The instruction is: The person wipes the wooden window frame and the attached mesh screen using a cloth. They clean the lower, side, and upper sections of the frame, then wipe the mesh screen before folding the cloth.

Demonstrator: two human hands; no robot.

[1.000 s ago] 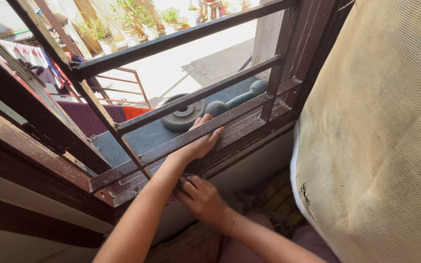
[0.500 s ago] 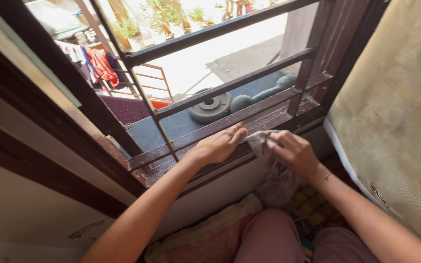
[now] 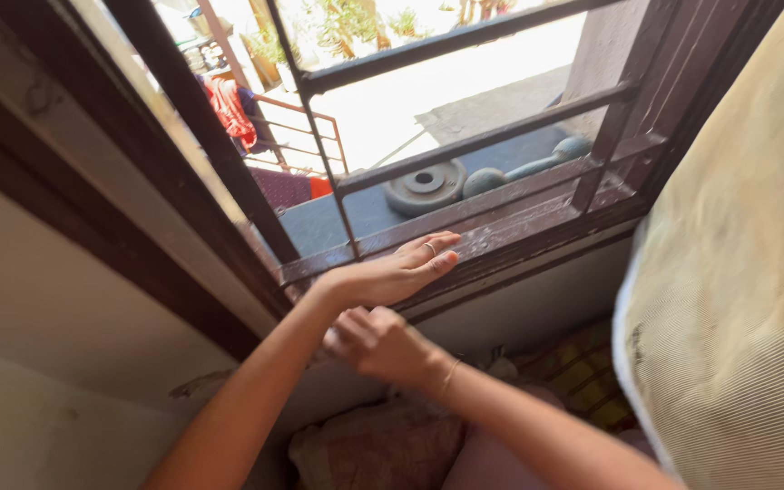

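Left hand [image 3: 392, 272]: lies flat, fingers straight, on the brown window sill [image 3: 510, 238], holding nothing; looks like bracing.
Right hand [image 3: 376, 340]: tucked under the left wrist, below the sill; grip loosely curled, contents not visible.
Sill: worn, flaking paint.
Outside: iron weight plate [image 3: 426, 186], round dumbbell [image 3: 524, 170].
Right edge: woven mesh screen [image 3: 737, 299].

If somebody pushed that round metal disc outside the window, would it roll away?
Probably not. The round disc lies flat on the dark ledge, so a push would likely make it slide, not roll. It looks like thick, solid metal, so it is likely heavy for its size. The dumbbell beside it seems likelier to roll.
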